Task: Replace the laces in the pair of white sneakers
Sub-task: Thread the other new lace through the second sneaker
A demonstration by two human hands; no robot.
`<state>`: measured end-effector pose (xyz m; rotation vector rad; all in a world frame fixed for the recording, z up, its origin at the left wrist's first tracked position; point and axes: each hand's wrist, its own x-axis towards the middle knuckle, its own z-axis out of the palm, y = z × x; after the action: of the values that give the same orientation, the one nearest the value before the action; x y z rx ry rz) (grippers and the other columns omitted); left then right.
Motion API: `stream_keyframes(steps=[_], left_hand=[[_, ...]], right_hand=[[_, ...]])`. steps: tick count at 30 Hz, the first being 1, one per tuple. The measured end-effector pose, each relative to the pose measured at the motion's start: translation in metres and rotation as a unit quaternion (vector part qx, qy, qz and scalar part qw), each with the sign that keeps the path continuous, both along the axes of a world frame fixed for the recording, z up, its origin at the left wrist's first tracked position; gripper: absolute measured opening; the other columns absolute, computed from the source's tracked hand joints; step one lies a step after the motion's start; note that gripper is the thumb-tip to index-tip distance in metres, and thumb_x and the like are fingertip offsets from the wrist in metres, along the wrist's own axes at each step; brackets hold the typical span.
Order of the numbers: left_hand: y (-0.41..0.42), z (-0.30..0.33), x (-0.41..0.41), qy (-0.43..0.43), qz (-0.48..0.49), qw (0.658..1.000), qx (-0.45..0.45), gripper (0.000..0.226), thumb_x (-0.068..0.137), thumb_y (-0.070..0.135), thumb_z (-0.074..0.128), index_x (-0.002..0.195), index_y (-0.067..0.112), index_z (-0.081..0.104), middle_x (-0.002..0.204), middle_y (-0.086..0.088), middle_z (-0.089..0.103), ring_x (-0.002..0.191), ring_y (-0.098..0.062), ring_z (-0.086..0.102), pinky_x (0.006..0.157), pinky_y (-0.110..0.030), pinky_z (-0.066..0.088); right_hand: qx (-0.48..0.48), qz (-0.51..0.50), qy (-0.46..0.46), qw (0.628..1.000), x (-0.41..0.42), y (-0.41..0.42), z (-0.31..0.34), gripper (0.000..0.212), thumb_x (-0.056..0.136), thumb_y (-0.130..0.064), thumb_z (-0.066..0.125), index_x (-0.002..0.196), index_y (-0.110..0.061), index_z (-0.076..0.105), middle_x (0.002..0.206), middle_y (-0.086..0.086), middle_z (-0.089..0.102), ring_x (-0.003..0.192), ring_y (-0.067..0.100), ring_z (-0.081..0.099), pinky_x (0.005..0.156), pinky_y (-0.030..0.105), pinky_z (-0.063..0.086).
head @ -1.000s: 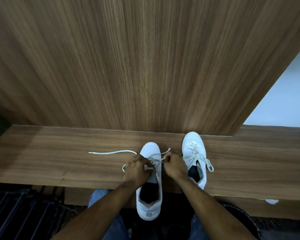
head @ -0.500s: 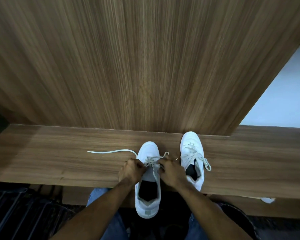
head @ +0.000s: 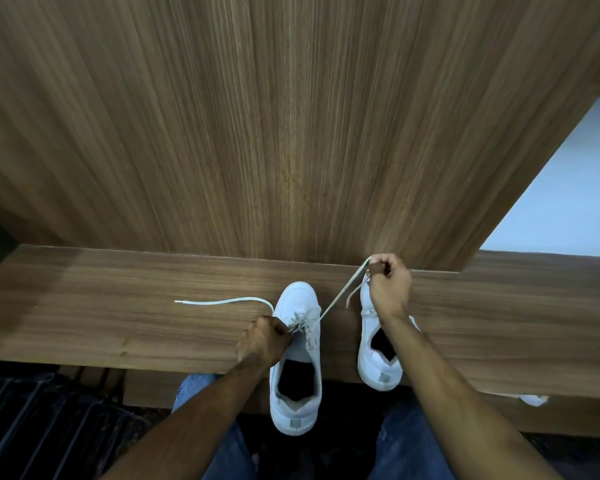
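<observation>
Nearest, the left sneaker point(head: 297, 358) hangs heel-first over the bench point(head: 118, 306) edge. At its eyelets the left hand point(head: 262, 342) curls its fingers, apparently pinching the crossing, though the contact is hidden. The lace point(head: 340, 294) runs taut, up and right of that sneaker, to the right hand point(head: 388, 284), fingers pinching its end above the laced right sneaker point(head: 378, 365). Best to pull steadily along the eyelet line while the left hand anchors, so no slack returns

matt white leather-like sneakers point(head: 297, 344) with flat woven cloth lace point(head: 340, 296); wood-grain bench point(head: 118, 306) and wall panel point(head: 257, 116), smooth satin finish; blue denim trousers point(head: 406, 441).
</observation>
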<state>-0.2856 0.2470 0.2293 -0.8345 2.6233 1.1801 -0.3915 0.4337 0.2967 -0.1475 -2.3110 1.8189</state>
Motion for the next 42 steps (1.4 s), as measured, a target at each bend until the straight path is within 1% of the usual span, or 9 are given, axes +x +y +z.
stream_keyframes(steps=[4,8,14,19,23,28,33,38,42], left_hand=[[0.001,0.000,0.000,-0.003,0.002,1.000,-0.003,0.013,0.066,0.049,0.066,0.070,0.036,0.069,0.094,-0.002,0.072,0.094,-0.026,0.066,0.084,-0.037,0.054],[0.000,0.000,0.001,0.000,0.001,1.000,0.001,0.011,0.067,0.049,0.066,0.061,0.039,0.063,0.090,-0.001,0.072,0.092,-0.025,0.067,0.083,-0.037,0.054],[0.000,0.001,0.001,-0.009,-0.001,1.000,-0.004,0.012,0.070,0.044,0.068,0.061,0.037,0.064,0.091,-0.001,0.072,0.092,-0.024,0.067,0.080,-0.033,0.053],[-0.001,-0.002,0.001,0.005,-0.001,1.000,-0.003,0.018,0.074,0.043,0.069,0.058,0.037,0.061,0.091,0.000,0.072,0.091,-0.023,0.067,0.078,-0.031,0.053],[-0.004,-0.007,0.000,0.029,-0.008,1.000,0.004,0.020,0.074,0.038,0.071,0.057,0.037,0.061,0.080,0.003,0.071,0.084,-0.019,0.067,0.072,-0.027,0.050],[-0.019,-0.020,0.000,0.090,-0.054,0.990,0.091,0.029,0.088,0.026,0.064,0.061,0.018,0.064,0.056,0.010,0.056,0.059,-0.006,0.049,0.066,-0.034,0.048],[-0.030,-0.033,0.002,0.042,-0.149,0.987,0.040,0.028,0.072,0.035,0.057,0.090,0.025,0.076,0.090,0.004,0.073,0.087,-0.013,0.068,0.081,-0.039,0.054],[-0.023,-0.017,-0.001,0.021,-0.180,0.979,-0.095,0.017,0.085,0.030,0.058,0.096,0.028,0.070,0.107,-0.001,0.066,0.101,-0.024,0.063,0.086,-0.035,0.050],[-0.023,-0.005,-0.008,-0.034,-0.238,0.924,-0.299,0.028,0.089,0.035,0.049,0.113,0.023,0.057,0.122,-0.004,0.063,0.115,-0.029,0.058,0.100,-0.036,0.038]], right_hand=[[0.334,0.078,0.012,0.939,0.016,0.003,-0.016,0.023,0.082,-0.008,0.055,0.103,-0.013,0.063,0.108,0.005,0.060,0.101,0.025,0.059,0.080,0.035,0.046],[0.473,0.262,0.002,0.841,0.041,-0.015,-0.051,0.031,0.087,-0.019,0.054,0.116,-0.022,0.064,0.123,0.001,0.053,0.116,0.025,0.052,0.095,0.035,0.044],[0.542,0.289,0.002,0.789,0.055,-0.035,-0.063,0.028,0.093,-0.028,0.043,0.103,-0.018,0.067,0.115,0.003,0.061,0.114,0.026,0.054,0.098,0.040,0.041],[0.285,0.128,-0.093,0.945,0.028,-0.019,-0.034,0.017,0.087,-0.012,0.048,0.089,-0.022,0.062,0.098,-0.001,0.066,0.098,0.026,0.062,0.077,0.031,0.045],[0.208,0.014,-0.051,0.977,0.005,0.006,-0.016,0.021,0.087,-0.009,0.048,0.085,-0.025,0.061,0.095,0.003,0.067,0.093,0.030,0.064,0.074,0.032,0.044],[0.439,0.149,0.040,0.885,0.019,0.011,-0.034,0.035,0.077,-0.009,0.059,0.111,-0.012,0.066,0.113,0.007,0.060,0.106,0.031,0.058,0.085,0.036,0.048],[0.517,0.337,0.022,0.786,0.054,-0.020,-0.062,0.034,0.089,-0.024,0.048,0.120,-0.024,0.063,0.124,-0.002,0.058,0.121,0.022,0.048,0.104,0.035,0.032],[0.564,0.288,0.028,0.774,0.066,-0.036,-0.059,0.026,0.093,-0.027,0.044,0.106,-0.019,0.065,0.111,0.004,0.067,0.109,0.027,0.057,0.094,0.033,0.038],[0.620,0.273,0.025,0.735,0.056,-0.024,-0.054,0.026,0.087,-0.026,0.051,0.107,-0.019,0.065,0.109,0.006,0.070,0.109,0.026,0.060,0.110,0.037,0.028]])
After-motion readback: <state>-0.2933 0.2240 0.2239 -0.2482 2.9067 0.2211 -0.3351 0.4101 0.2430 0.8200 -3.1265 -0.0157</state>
